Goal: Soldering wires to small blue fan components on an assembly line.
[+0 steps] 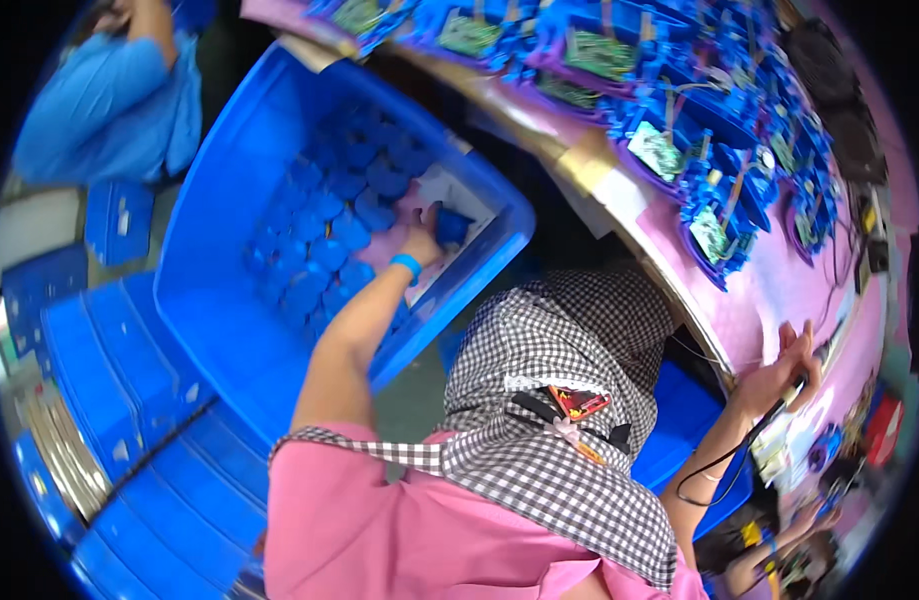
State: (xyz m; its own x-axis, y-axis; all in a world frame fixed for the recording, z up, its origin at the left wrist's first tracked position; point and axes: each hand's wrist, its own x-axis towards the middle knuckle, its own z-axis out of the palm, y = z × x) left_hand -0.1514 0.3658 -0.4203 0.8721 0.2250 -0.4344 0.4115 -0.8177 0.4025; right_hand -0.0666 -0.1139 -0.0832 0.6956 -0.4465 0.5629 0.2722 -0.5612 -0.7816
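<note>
My left hand (419, 240), with a blue band at the wrist, reaches down into a large blue bin (224, 175). Its fingers look stretched out, though blurred, close beside a dark blue plastic part (452, 226). Rounded blue plastic pieces (324, 255) lie in rows on the bin's bottom, around pink and white sheets. Off to the right, over the table edge, my right hand (774, 380) is closed round a slim hand-held tool (798, 383) with a black cord. The cord loops down past my forearm; the tool's tip is hard to make out.
The pink-topped table (669, 235) carries many blue plastic assemblies (719, 215) with green circuit boards (654, 148). Lidded blue boxes (119, 370) stand at the left. A person in blue (119, 110) is at the far left, and another person's hands (804, 525) show at the lower right.
</note>
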